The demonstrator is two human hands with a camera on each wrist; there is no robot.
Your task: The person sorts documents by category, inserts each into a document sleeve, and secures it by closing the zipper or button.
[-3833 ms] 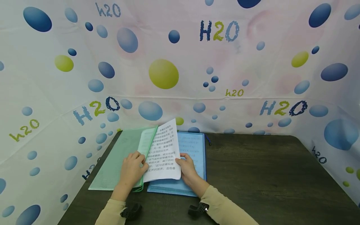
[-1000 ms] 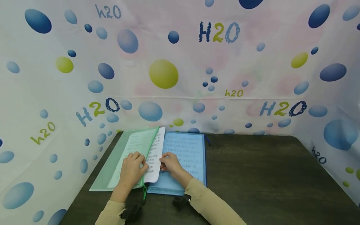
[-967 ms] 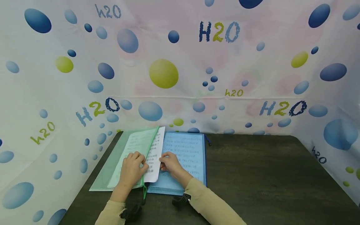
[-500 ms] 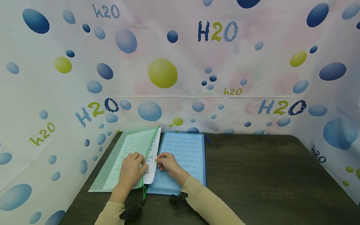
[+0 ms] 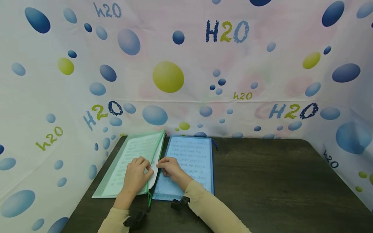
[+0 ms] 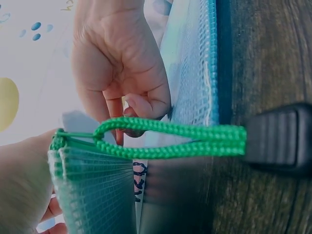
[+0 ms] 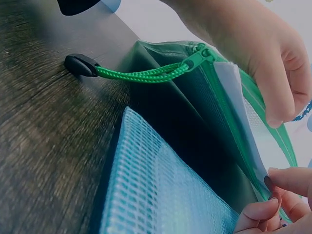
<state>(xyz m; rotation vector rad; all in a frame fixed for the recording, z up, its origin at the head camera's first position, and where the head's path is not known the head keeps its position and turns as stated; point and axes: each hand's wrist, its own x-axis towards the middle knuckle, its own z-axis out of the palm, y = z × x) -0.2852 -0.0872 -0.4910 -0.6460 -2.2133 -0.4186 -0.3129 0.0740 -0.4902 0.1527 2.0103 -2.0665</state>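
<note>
A green mesh zip pouch lies at the left, its zipped side raised and parted. My left hand holds that edge, fingers bent over the upper layer. Inside the pouch sit printed paper sheets; only a narrow white strip of them sticks out of the opening. My right hand pinches this strip between thumb and fingers, as the right wrist view shows. The green cord pull hangs from the near end of the zip. Under my right hand lies a blue mesh pouch with a printed sheet inside.
A dark wood-grain table extends to the right. Behind and to the left stands a white cloth backdrop with bubbles and H2O lettering. A blue cord sticks out at the blue pouch's far right corner.
My right hand has moved left with the paper, which has slid from mostly outside the green pouch to almost wholly inside. My left hand has stayed on the pouch edge.
</note>
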